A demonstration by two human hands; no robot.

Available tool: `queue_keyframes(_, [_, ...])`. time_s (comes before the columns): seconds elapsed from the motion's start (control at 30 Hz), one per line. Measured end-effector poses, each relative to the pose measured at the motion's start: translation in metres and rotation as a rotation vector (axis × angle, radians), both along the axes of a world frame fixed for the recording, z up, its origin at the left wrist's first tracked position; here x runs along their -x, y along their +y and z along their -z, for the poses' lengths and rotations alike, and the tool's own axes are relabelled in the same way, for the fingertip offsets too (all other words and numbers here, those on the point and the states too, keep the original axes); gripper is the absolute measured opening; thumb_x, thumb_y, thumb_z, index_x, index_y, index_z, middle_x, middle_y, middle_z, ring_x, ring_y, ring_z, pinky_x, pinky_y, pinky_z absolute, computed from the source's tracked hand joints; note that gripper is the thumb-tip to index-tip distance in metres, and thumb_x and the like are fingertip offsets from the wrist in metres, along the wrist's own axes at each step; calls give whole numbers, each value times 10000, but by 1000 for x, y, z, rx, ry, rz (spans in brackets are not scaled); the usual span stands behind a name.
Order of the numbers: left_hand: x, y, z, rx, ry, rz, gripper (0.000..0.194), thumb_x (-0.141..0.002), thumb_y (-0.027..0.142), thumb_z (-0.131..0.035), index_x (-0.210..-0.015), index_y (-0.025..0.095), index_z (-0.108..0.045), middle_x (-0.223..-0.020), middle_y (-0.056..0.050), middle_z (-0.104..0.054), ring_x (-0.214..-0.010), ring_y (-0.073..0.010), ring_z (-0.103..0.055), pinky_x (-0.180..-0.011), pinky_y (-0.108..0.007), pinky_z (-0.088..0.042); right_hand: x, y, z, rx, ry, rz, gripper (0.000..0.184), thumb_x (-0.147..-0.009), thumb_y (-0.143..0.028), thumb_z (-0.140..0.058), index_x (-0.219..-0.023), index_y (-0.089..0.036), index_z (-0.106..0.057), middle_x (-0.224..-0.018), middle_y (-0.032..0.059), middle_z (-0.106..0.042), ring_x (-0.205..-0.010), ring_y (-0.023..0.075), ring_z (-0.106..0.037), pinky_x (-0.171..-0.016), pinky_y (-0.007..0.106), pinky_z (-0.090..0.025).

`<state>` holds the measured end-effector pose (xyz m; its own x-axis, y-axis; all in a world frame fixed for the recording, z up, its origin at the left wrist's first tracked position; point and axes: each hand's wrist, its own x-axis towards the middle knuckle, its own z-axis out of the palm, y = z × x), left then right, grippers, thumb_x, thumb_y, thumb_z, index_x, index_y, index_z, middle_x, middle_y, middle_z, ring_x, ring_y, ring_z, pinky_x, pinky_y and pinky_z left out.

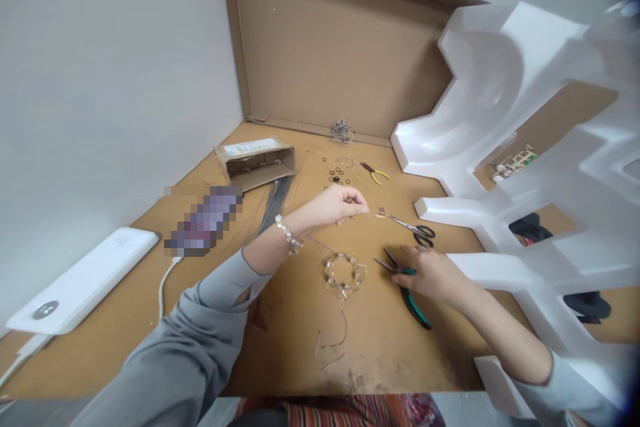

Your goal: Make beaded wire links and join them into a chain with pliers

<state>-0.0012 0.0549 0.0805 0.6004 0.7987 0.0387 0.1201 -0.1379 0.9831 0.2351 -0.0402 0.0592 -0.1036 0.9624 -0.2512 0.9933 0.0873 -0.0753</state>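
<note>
My left hand (336, 205) is raised over the cardboard work surface (280, 340) with its fingers pinched on a thin wire that runs down to a ring of clear beads (343, 273). A beaded bracelet sits on that wrist. My right hand (431, 273) rests on the surface, closed around green-handled pliers (411, 293) whose jaws point left toward the bead ring. Black-handled scissors (413, 228) lie just beyond the right hand.
Yellow-handled pliers (374, 173), small dark rings (336, 177) and a tangle of wire (342, 131) lie further back. A small open carton (255, 161) with a bundle of wires, a white power bank (83, 280) and white foam packing (525, 167) flank the area. Cut wire bits (333, 340) lie near me.
</note>
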Motion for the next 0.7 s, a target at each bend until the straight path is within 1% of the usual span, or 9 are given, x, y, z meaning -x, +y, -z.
queue_keyframes(0.07, [0,2,3,10,6,13,155,-728,261,-648,-741,116,-597,-573,44,-508,-411,-12,-373,-403,-162,-280,-9,-13,14,65,-171,3,685,-590,-510,-658,-1159,-140,-567,-1091,182,-615,-1002,351,-552,-819,411,-382])
queue_keyframes(0.1, [-1,3,4,22,3,24,151,-721,254,-656,-742,115,-598,-590,40,-520,-412,-9,-375,-406,-164,-280,-11,-20,20,68,-210,24,737,-595,-509,-641,-1203,-108,-529,-1131,208,-587,-1024,363,-539,-819,417,-377])
queue_keyframes(0.13, [-1,4,5,38,-4,32,149,-717,248,-660,-745,114,-601,-610,34,-532,-415,-7,-379,-409,-165,-283,-12,-25,25,69,-233,24,741,-611,-486,-622,-1225,-89,-505,-1130,216,-581,-1019,364,-540,-812,416,-375])
queue_keyframes(0.2, [-1,5,6,70,-22,55,142,-717,239,-658,-754,111,-608,-648,25,-550,-423,-5,-394,-419,-168,-301,-10,-32,29,58,-265,12,679,-625,-399,-593,-1209,-66,-500,-1086,219,-588,-975,358,-559,-774,403,-380])
queue_keyframes(0.3, [1,5,5,108,-37,145,102,-718,195,-641,-765,110,-608,-685,23,-559,-446,-13,-448,-456,-178,-363,-5,-36,31,11,-299,-26,532,-624,-256,-543,-1124,-74,-536,-992,199,-605,-886,329,-587,-704,368,-379])
queue_keyframes(0.4, [5,6,5,119,-36,245,98,-716,141,-629,-809,117,-613,-696,25,-568,-491,-30,-519,-518,-193,-428,-4,-37,32,-26,-274,-24,419,-649,-219,-508,-1045,-91,-550,-929,175,-609,-824,290,-603,-661,337,-372])
queue_keyframes(0.53, [9,9,7,154,-64,371,155,-737,163,-648,-887,126,-634,-692,6,-607,-580,-61,-592,-613,-219,-487,-10,-35,30,-26,-115,10,332,-678,-265,-506,-970,-112,-547,-897,154,-612,-767,267,-608,-647,335,-378])
queue_keyframes(0.63, [11,10,8,184,-72,416,167,-734,215,-676,-877,131,-656,-692,-9,-635,-612,-75,-611,-636,-230,-502,-17,-31,22,53,173,118,263,-697,-267,-491,-930,-154,-539,-759,84,-614,-666,222,-586,-599,317,-380])
queue_keyframes(0.7, [12,10,8,197,-74,423,175,-724,234,-691,-865,134,-669,-701,-17,-648,-625,-81,-618,-641,-235,-506,-20,-29,15,181,446,220,188,-715,-272,-469,-866,-177,-530,-642,29,-577,-571,180,-540,-551,298,-374])
